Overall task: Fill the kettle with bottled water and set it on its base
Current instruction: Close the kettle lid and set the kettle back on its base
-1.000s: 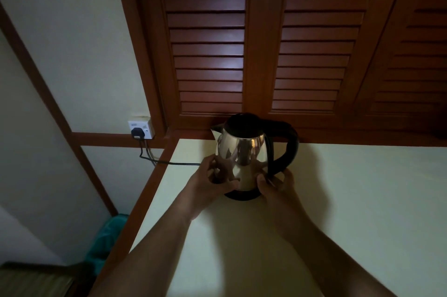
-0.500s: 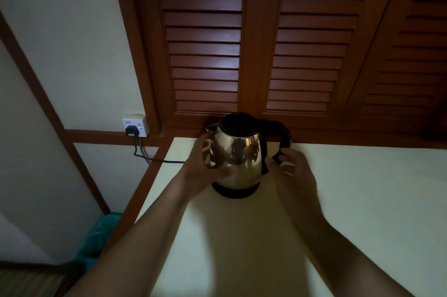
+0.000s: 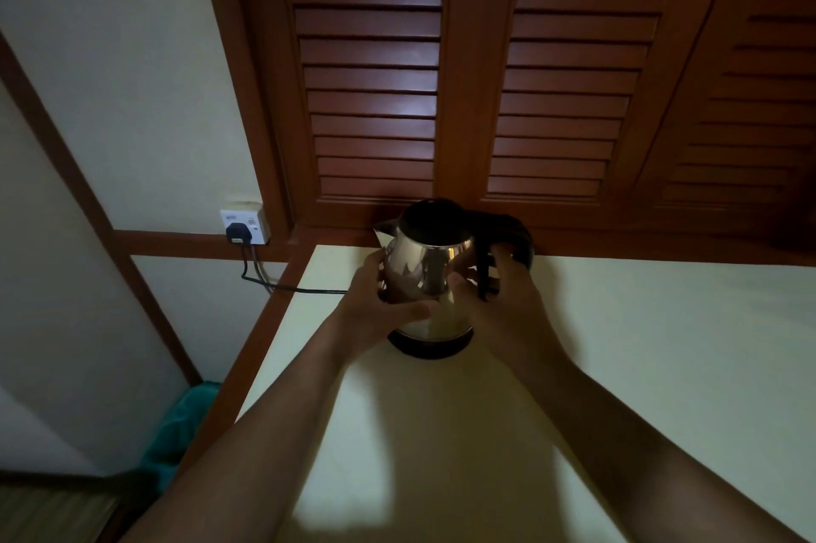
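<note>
A shiny steel kettle (image 3: 426, 273) with a black lid and black handle (image 3: 514, 235) stands upright on its round black base (image 3: 430, 347) near the back left of the pale counter (image 3: 640, 366). My left hand (image 3: 382, 299) wraps around the kettle's left side, thumb across the front. My right hand (image 3: 508, 295) is at the kettle's right side, fingers curled at the handle. No water bottle is in view.
A black cord (image 3: 282, 287) runs from the base over the counter's left edge to a plug in the wall socket (image 3: 245, 226). Dark wooden louvred shutters (image 3: 485, 78) rise right behind the kettle. Something teal (image 3: 176, 436) lies on the floor at the left.
My left hand slid up from the kettle's base to its body. My right hand rose from the base and closed in on the handle.
</note>
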Tool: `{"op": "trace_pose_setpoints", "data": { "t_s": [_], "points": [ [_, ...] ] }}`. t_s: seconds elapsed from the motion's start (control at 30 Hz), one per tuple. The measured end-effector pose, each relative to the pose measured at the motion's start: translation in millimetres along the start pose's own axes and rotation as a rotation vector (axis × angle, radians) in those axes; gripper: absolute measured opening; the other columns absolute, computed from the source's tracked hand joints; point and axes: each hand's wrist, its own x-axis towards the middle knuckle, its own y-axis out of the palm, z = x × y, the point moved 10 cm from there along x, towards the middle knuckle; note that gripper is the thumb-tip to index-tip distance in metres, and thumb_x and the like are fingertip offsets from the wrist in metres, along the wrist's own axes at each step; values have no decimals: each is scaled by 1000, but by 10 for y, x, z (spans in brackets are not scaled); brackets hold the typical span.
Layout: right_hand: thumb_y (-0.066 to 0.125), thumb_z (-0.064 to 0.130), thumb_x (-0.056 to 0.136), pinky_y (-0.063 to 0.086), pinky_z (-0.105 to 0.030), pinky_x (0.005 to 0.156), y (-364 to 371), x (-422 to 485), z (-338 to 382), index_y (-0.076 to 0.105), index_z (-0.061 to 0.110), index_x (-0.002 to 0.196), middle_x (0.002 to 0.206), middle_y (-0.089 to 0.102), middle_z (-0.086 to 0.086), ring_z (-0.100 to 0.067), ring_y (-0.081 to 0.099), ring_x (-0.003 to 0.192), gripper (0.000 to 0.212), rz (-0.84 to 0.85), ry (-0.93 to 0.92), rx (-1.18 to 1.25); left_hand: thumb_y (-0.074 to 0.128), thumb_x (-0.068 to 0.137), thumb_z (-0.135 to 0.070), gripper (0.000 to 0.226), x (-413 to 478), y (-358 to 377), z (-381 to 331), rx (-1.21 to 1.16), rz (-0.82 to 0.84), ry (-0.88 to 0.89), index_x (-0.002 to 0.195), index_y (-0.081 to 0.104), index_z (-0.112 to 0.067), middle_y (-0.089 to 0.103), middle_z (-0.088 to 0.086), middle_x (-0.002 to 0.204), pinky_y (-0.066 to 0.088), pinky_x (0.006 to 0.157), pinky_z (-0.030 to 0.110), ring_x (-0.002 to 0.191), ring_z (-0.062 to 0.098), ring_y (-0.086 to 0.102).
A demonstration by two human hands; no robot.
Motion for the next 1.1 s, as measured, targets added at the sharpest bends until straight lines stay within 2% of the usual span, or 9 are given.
{"op": "trace_pose_setpoints", "data": {
  "t_s": [0.2,0.33,0.43,0.53,0.63,0.7,0.83,1.0,1.1],
  "points": [
    [65,56,82,59,-37,90,-21,-84,22,54,34,130,128,60,12,-3,63,110,55,-42,8,-18,97,71,-27,94,17,-24,78,3,45,-42,146,42,-42,64,-11,137,58,90,22,124,8,63],
    [70,38,90,49,-10,82,-186,-221,246,58,46,111,108,60,32,15,57,101,25,-92,-58,-35,97,71,-28,102,18,-27,26,19,67,-40,153,37,-36,64,-9,136,58,90,23,124,9,63],
    [71,34,91,35,3,82,-415,-307,498,59,40,113,104,51,37,17,52,96,26,-208,-201,-182,94,76,-21,89,35,-60,-88,25,51,10,146,41,-37,65,-13,131,57,89,21,119,0,64],
    [67,30,95,28,-4,100,-358,-219,804,64,19,125,120,59,16,2,48,114,32,-174,-416,-385,96,65,-35,93,48,-97,-197,59,2,42,143,46,-33,67,-20,126,57,95,25,119,-2,64],
    [58,36,99,32,-20,112,-85,3,1019,60,14,134,134,61,0,-13,50,128,41,-18,-516,-549,99,67,-20,83,67,-78,-277,97,-53,63,135,49,-21,70,-18,111,54,83,14,103,-13,65],
    [53,37,101,33,-31,112,75,154,1105,55,11,138,137,59,-6,-21,50,130,45,71,-505,-635,98,68,-15,78,72,-52,-303,138,-62,67,127,47,-21,64,-16,109,51,75,8,95,-17,63],
    [46,39,104,35,-29,105,280,342,1129,50,11,141,137,58,-6,-21,51,126,46,210,-465,-734,97,70,-17,82,77,-24,-290,137,-27,29,126,40,-33,58,-19,116,50,71,5,105,-5,60],
    [47,38,102,45,-31,101,373,362,1084,59,14,124,120,63,-3,-19,59,112,35,154,-544,-819,96,70,-12,82,70,3,-301,129,-24,45,125,39,-32,59,-12,115,51,71,6,101,-1,61],
    [45,37,103,46,-32,101,406,362,1112,61,15,124,122,64,-3,-20,59,112,35,192,-590,-859,96,72,-12,82,57,17,-341,136,-29,64,127,37,-28,56,-15,115,49,72,4,102,-1,59]
  ]
}}
